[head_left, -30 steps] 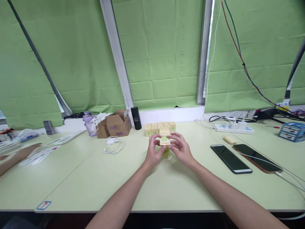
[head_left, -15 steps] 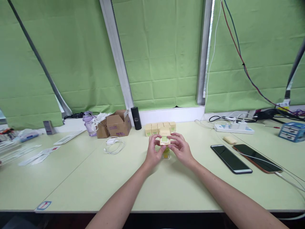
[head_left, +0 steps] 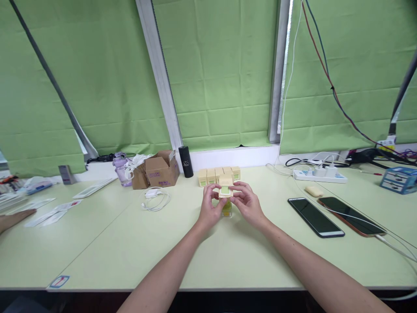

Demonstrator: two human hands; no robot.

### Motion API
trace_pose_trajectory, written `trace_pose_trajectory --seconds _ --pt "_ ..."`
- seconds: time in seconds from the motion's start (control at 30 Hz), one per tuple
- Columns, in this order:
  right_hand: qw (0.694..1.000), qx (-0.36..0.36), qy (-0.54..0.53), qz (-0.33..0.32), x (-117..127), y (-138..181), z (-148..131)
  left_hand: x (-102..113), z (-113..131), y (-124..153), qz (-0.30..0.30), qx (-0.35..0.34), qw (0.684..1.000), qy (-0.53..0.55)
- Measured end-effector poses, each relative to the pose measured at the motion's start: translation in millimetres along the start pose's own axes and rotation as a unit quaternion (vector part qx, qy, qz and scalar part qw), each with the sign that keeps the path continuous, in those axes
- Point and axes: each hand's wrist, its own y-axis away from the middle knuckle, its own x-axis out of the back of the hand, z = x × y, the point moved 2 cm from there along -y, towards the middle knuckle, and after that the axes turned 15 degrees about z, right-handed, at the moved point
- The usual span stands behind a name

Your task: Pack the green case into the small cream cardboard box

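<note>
- One small box (head_left: 225, 191) was held above the table's (head_left: 97, 243) middle, the left hand (head_left: 210, 208) and right hand (head_left: 247, 203) each with a closed grip on one side of it.
- A yellow bottle (head_left: 227, 209) stood under it, between the hands.
- Four like boxes (head_left: 217, 174) stood in a row behind, toward the far edge.
- Two phones (head_left: 315, 217) lay toward the right edge.
- Another person's hand (head_left: 13, 217) rested at the left edge.

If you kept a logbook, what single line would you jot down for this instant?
left hand: grip on small cream box | right hand: grip on same box | small yellow bottle under box | row of cream boxes behind
</note>
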Motion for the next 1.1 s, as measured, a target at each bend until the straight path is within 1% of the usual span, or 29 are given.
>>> trace_pose_trajectory --seconds 0.2,0.63,0.83,1.1 --pt "1.000 0.002 0.003 -0.004 -0.4 0.1 -0.8 3.8 -4.5 -0.8 -0.021 -0.027 0.999 0.018" --pt "1.000 0.002 0.019 0.000 0.5 0.1 -0.7 1.9 -2.8 -1.5 -0.002 -0.038 0.999 -0.013" --pt "1.000 0.005 0.025 0.002 0.2 0.3 -1.0 1.8 -2.7 -1.3 0.000 -0.033 0.999 -0.015" --pt "1.000 0.011 0.026 -0.003 0.6 0.1 -0.5 1.6 -0.7 0.3 0.000 -0.044 0.998 -0.032"
